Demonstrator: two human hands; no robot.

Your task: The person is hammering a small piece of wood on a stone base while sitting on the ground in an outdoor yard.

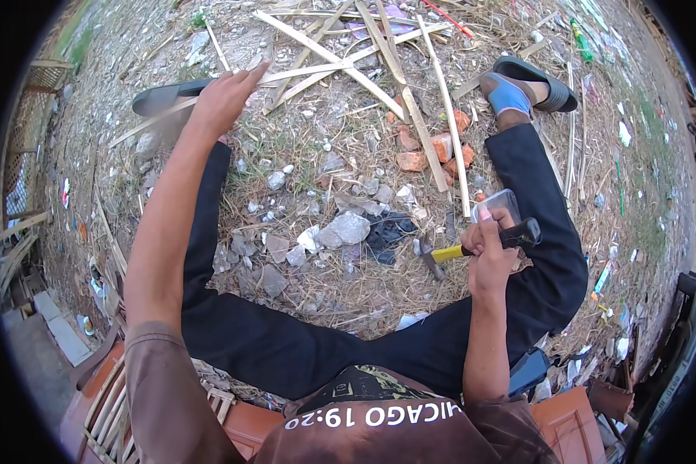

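My left hand [226, 100] is closed around a thin wooden strip [305, 72], which sticks out beyond the fingertips to the right. Another length of wood [155, 121] shows left of that hand, over my left foot; I cannot tell if it is the same strip. In my right hand [489, 251], above my right thigh, is a hammer [450, 254] with a yellow and black handle, its metal head pointing left and down. A clear plastic container [506, 203] sits against the fingers of the same hand; its contents cannot be made out.
Crossed wooden strips [387, 54] lie ahead between my feet. Broken red bricks [441, 151] are near the right foot, with grey stones [344, 230] and a black plastic scrap [389, 237] closer in. Slatted wood pieces [112, 410] rest at my left side.
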